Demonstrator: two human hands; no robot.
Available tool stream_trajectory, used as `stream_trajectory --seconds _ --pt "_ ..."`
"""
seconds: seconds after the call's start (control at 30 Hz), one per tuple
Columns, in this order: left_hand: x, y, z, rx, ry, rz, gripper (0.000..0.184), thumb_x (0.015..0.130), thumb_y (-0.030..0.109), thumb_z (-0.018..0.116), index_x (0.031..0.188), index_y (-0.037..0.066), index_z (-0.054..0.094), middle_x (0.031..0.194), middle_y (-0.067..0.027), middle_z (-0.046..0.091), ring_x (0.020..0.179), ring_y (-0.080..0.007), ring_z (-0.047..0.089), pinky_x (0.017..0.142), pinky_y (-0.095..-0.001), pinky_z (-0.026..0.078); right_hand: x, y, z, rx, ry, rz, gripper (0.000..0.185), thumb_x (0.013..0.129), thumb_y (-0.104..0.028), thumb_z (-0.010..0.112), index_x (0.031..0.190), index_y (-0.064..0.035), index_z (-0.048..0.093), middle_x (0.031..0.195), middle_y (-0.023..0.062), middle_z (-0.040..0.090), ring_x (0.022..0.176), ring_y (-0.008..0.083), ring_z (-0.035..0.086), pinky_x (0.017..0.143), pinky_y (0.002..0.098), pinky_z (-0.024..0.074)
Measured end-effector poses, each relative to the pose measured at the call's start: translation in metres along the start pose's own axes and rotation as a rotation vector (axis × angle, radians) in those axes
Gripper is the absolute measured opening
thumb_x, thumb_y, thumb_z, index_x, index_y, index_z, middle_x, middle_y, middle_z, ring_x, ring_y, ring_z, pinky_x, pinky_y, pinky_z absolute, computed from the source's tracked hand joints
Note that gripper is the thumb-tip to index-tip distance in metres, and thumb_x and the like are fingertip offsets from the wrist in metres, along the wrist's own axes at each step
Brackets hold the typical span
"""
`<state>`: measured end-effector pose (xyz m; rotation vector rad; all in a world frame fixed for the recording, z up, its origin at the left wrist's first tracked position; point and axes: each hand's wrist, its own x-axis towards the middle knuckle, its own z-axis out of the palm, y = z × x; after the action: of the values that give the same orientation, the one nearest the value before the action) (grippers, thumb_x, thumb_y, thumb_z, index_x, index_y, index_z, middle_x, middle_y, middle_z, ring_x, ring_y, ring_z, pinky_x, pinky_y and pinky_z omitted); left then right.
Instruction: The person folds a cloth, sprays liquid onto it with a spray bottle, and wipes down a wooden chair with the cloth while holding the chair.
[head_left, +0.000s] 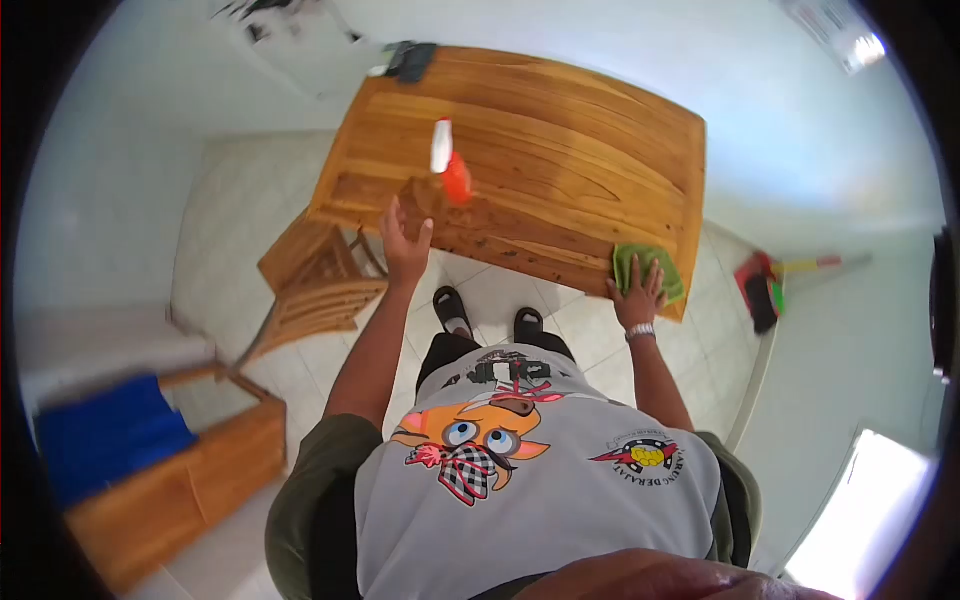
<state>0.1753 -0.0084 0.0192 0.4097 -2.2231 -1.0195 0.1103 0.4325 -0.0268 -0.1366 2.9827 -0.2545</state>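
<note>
My right hand [640, 293] lies with its fingers spread on a green cloth [643, 262], pressing it on the near right corner of the wooden table [560, 130]. At the near left edge of the table is my left hand [405, 243], fingers apart and holding nothing. Just beyond it a spray bottle [457, 180] with a white and red head and a red-orange body stands on the tabletop, not touched by either hand.
Dark items [412, 62] lie on the table's far left corner. A wooden chair [315, 285] stands at the near left. Lower left is wooden furniture [200, 480] with a blue cloth [115, 435]. A broom and dustpan [760, 290] lean at the right wall.
</note>
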Motion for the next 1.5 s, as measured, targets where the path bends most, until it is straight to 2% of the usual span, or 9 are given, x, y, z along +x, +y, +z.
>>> stream_trajectory --seconds 0.17,0.43,0.5,0.6,0.73,1.0,1.23,1.37,1.5 --pt "-0.106 -0.012 -0.099 0.125 0.178 -0.169 0.049 0.085 0.007 0.068 0.130 0.001 0.051 0.108 -0.0081 0.053 0.092 -0.0162 0.056 0.080 -0.0280 0.049 0.012 0.022 0.005 -0.062 0.086 -0.033 0.064 0.085 -0.032 0.064 0.144 -0.0353 0.040 0.157 0.0063 0.026 0.140 0.0315 0.029 0.102 0.0615 0.0295" --pt "-0.076 -0.027 -0.290 0.782 0.335 -0.092 0.063 0.080 0.019 0.071 0.134 0.001 0.046 0.120 -0.0212 0.054 0.114 -0.0356 0.048 0.101 -0.0464 0.036 0.042 0.030 0.006 -0.011 0.472 -0.245 0.042 0.078 -0.011 0.063 0.120 -0.0117 0.060 0.122 0.0154 0.059 0.111 0.0392 0.054 0.092 0.0456 0.0443" --pt "-0.080 -0.056 -0.330 0.878 0.233 -0.130 0.066 0.079 0.024 0.071 0.136 0.004 0.045 0.122 -0.0221 0.053 0.116 -0.0372 0.047 0.102 -0.0493 0.034 0.040 0.011 -0.011 0.388 0.329 0.117 0.038 0.081 -0.005 0.059 0.119 -0.0010 0.059 0.113 0.0235 0.061 0.106 0.0419 0.057 0.091 0.0464 0.0457" --pt "-0.088 -0.096 -0.363 1.002 -0.181 -0.412 0.065 0.074 0.033 0.074 0.132 0.015 0.052 0.115 -0.0130 0.061 0.120 -0.0353 0.047 0.101 -0.0547 0.031 0.046 0.003 0.028 0.621 0.472 0.145 0.036 0.086 -0.010 0.057 0.116 0.0085 0.056 0.106 0.0273 0.063 0.098 0.0397 0.061 0.086 0.0430 0.0478" --pt "-0.096 -0.117 -0.385 0.849 -0.100 -0.315 0.060 0.074 0.038 0.075 0.127 0.015 0.058 0.114 -0.0095 0.062 0.122 -0.0344 0.045 0.104 -0.0517 0.027 -0.020 -0.080 0.065 1.222 0.409 0.214 0.038 0.089 -0.023 0.056 0.112 0.0075 0.059 0.103 0.0169 0.065 0.090 0.0248 0.062 0.080 0.0379 0.0489" --pt "-0.152 -0.131 -0.452 0.919 0.289 -0.304 0.082 0.068 0.058 0.078 0.132 0.013 0.054 0.141 -0.0190 0.040 0.133 -0.0372 0.031 0.109 -0.0555 0.021 -0.163 -0.248 0.098 1.100 -0.152 0.020 0.055 0.096 -0.048 0.053 0.111 0.0035 0.064 0.093 0.0066 0.065 0.084 0.0143 0.056 0.074 0.0308 0.0473" --pt "-0.170 -0.184 -0.488 0.289 0.533 -0.450 0.101 0.070 0.033 0.086 0.149 0.013 0.026 0.143 -0.0200 0.038 0.131 -0.0358 0.037 0.108 -0.0517 0.031 -0.166 -0.349 0.104 0.655 -0.386 -0.256 0.061 0.098 -0.049 0.043 0.088 0.0046 0.070 0.069 0.0147 0.064 0.064 0.0205 0.057 0.064 0.0397 0.0468" --pt "-0.184 -0.209 -0.489 -0.125 0.531 -0.634 0.096 0.080 0.015 0.079 0.152 0.011 0.015 0.142 -0.0186 0.042 0.126 -0.0297 0.046 0.105 -0.0476 0.037 -0.160 -0.421 0.097 0.575 -0.348 -0.590 0.046 0.091 -0.037 0.060 0.123 -0.0043 0.056 0.068 0.0166 0.064 0.061 0.0263 0.061 0.060 0.0409 0.0462" --pt "-0.198 -0.269 -0.492 -0.303 0.387 -0.531 0.073 0.089 0.011 0.066 0.149 0.007 0.025 0.146 -0.0152 0.041 0.134 -0.0270 0.040 0.107 -0.0399 0.036 -0.145 -0.486 0.091 0.321 -0.478 -0.688 0.094 0.084 -0.039 0.070 0.154 -0.0189 0.011 0.066 0.0148 0.064 0.062 0.0343 0.063 0.061 0.0438 0.0490"
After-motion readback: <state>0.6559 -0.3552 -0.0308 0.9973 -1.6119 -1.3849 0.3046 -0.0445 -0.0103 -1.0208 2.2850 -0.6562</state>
